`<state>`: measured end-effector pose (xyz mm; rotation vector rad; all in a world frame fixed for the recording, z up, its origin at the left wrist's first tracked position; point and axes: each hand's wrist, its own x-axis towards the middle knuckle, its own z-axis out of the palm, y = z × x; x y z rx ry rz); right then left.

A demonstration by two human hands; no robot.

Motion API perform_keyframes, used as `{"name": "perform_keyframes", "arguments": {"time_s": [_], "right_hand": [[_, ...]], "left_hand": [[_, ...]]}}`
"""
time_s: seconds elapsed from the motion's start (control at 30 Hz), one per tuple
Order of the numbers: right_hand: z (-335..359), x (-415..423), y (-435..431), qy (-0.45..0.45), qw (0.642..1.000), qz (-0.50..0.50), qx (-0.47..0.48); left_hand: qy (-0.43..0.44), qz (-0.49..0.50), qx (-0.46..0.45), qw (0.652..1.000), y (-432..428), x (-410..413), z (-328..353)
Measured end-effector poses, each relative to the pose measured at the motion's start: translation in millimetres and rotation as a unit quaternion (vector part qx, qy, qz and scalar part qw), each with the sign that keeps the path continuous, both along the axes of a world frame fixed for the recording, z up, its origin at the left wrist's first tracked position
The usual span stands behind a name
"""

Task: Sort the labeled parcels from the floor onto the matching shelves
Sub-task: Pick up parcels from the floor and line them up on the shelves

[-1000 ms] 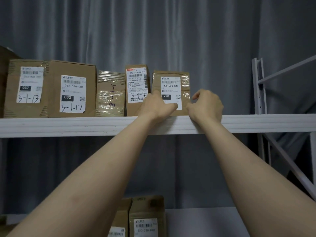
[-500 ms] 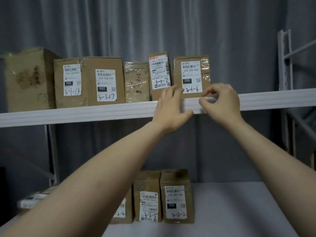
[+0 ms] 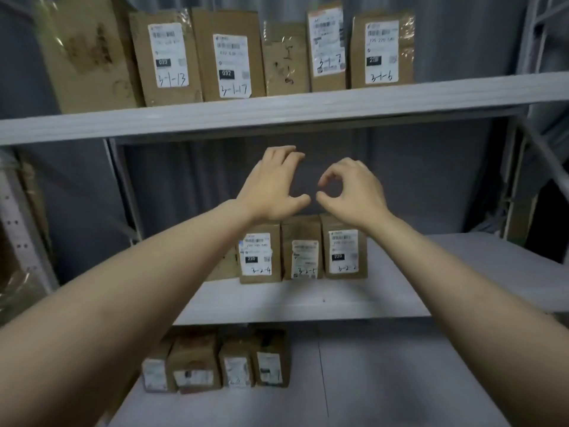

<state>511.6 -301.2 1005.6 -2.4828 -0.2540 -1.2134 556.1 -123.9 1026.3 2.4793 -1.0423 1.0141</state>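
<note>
The left hand (image 3: 274,186) and right hand (image 3: 354,192) hang empty, grip released, below the top shelf (image 3: 308,109). The parcel (image 3: 381,47) marked 3-1-6 stands at the row's end; unsupported rightward, it might topple.

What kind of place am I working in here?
Most likely a parcel storage or sorting room. White metal shelving holds rows of brown cardboard parcels, each with a printed shipping label and a handwritten code such as 3-1-6. A grey curtain hangs behind the racks.

Parcel label (image 3: 168,55) reads 3-1-13; another label (image 3: 233,66) 032, 3-1-17
</note>
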Motion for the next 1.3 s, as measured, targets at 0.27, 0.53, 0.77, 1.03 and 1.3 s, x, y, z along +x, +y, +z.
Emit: {"name": "perform_keyframes", "arguments": {"time_s": [0.27,0.53,0.77,1.03,1.3], "right_hand": [[-112,-34,105,0.184,0.979,0.012,-0.083],[-261,-16,193,0.336,0.936,0.077,-0.068],[-432,-5,257,0.444,0.887,0.102,0.073],[-613,-8,301,0.624,0.77,0.091,0.096],[-714,-34,330,0.683,0.712,0.067,0.151]], "left_hand": [[0.132,0.024,0.044,0.99,109,-36,-155],[0.295,0.104,0.087,0.946,199,-49,-324],[0.415,0.146,0.115,0.891,263,-54,-454],[0.545,0.225,0.11,0.8,311,-64,-598],[0.63,0.292,0.022,0.719,312,-78,-714]]}}
